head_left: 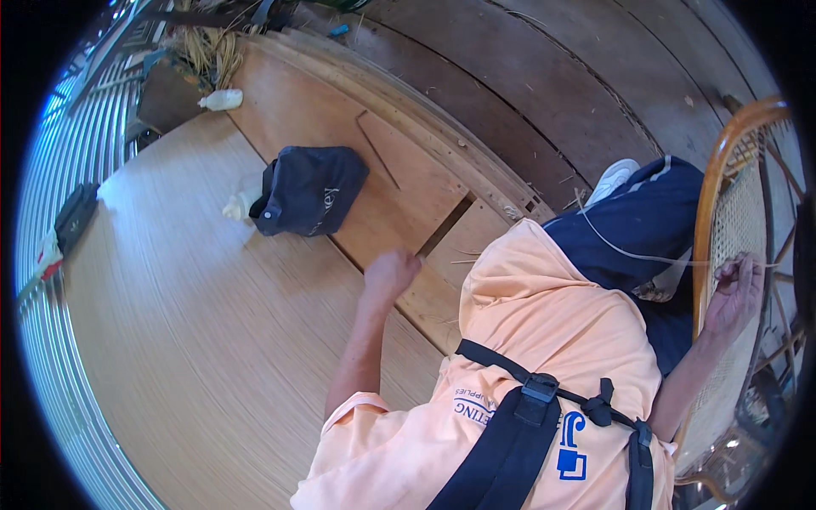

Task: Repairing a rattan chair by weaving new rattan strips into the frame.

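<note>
My right hand pinches a thin pale cane strip beside the woven panel of a wooden-framed rattan piece. The strip curves leftward in front of my dark trousers, and a short end sticks out past the fingers on the right. Over the edge of the wood-topped surface, my left hand is closed with its fingers curled. What it holds, if anything, is hidden. A dark cloth bag lies beyond the left hand, partly covering a translucent bottle.
A white bottle stands farther back near a bundle of dry fibres. A thin bent rod lies on the brown board. Corrugated metal sheeting borders the left side. Dark floor planks run beyond, and a dark slot splits the boards.
</note>
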Available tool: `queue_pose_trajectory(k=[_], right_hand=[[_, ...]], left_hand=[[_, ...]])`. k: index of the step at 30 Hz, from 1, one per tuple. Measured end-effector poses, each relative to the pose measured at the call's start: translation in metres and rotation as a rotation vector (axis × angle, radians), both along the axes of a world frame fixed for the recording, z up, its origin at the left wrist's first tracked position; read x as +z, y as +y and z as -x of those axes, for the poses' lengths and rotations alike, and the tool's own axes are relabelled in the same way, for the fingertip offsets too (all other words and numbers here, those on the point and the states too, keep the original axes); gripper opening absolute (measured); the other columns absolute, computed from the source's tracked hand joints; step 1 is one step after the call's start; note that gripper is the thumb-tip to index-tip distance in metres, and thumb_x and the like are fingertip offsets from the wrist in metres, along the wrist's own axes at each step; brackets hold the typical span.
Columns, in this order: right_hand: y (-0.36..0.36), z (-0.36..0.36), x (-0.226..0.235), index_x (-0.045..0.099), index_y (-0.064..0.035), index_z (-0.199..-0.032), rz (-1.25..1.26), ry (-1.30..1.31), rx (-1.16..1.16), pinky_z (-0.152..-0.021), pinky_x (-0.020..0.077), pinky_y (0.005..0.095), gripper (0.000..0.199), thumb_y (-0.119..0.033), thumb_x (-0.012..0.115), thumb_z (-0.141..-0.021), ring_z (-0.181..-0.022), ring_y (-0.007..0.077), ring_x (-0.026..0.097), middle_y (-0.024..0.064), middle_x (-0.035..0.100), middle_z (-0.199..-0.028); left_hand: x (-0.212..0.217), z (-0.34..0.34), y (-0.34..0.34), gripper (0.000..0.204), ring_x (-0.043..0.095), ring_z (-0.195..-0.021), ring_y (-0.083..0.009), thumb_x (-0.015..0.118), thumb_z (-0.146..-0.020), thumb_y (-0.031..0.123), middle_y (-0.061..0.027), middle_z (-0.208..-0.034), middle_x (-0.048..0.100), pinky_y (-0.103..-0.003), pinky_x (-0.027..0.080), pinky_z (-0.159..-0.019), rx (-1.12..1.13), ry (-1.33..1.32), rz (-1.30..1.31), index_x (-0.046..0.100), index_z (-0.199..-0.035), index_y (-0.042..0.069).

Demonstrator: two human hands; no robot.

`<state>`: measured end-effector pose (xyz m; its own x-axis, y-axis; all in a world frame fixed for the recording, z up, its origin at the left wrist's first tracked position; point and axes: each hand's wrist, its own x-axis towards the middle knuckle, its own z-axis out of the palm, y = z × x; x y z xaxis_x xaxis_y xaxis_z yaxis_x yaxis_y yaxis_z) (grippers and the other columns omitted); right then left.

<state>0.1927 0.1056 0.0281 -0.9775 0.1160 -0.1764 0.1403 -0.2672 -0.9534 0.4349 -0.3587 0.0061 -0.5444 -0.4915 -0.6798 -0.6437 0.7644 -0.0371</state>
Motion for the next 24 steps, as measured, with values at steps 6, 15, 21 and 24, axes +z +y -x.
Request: queue_pose_trajectory(k=[6,15,21,24], right_hand=[[0.004,-0.012,-0.019,0.052,-0.0029,-0.098,-0.039,-0.090,-0.006,-0.056,0.0425,0.0222,0.010,-0.012,0.050,-0.093,-0.066,0.0108,0.051,0.0054,0.055,-0.083],[0.000,-0.013,-0.018,0.053,-0.0036,-0.095,-0.007,-0.079,0.001,-0.057,0.0421,0.0223,0.008,-0.011,0.051,-0.093,-0.066,0.0097,0.050,0.0046,0.055,-0.081],[0.037,-0.016,-0.028,0.054,-0.0038,-0.093,0.032,-0.171,-0.038,-0.055,0.0410,0.0219,0.007,-0.011,0.052,-0.092,-0.065,0.0093,0.049,0.0038,0.054,-0.080],[0.050,-0.018,-0.040,0.054,-0.0045,-0.092,0.084,-0.228,-0.013,-0.055,0.0402,0.0212,0.007,-0.011,0.053,-0.092,-0.065,0.0086,0.049,0.0027,0.054,-0.078]], left_hand=[[-0.053,-0.057,0.073,0.036,0.054,-0.099,-0.0324,0.058,-0.081,0.032,-0.0143,-0.106,0.057,-0.040,0.044,-0.083,-0.024,0.472,-0.033,0.056,-0.108,0.008],[-0.085,-0.037,0.082,0.023,0.051,-0.095,-0.0296,0.057,-0.079,0.025,-0.0095,-0.101,0.056,-0.041,0.041,-0.079,-0.073,0.467,-0.032,0.058,-0.099,0.014],[-0.100,-0.070,0.047,0.016,0.056,-0.087,-0.0322,0.053,-0.082,0.024,-0.0126,-0.092,0.059,-0.045,0.042,-0.076,-0.061,0.272,0.181,0.060,-0.091,0.012],[-0.110,-0.097,0.047,0.021,0.056,-0.091,-0.0368,0.053,-0.081,0.023,-0.0162,-0.094,0.060,-0.048,0.044,-0.078,0.085,0.220,0.164,0.061,-0.094,0.008]])
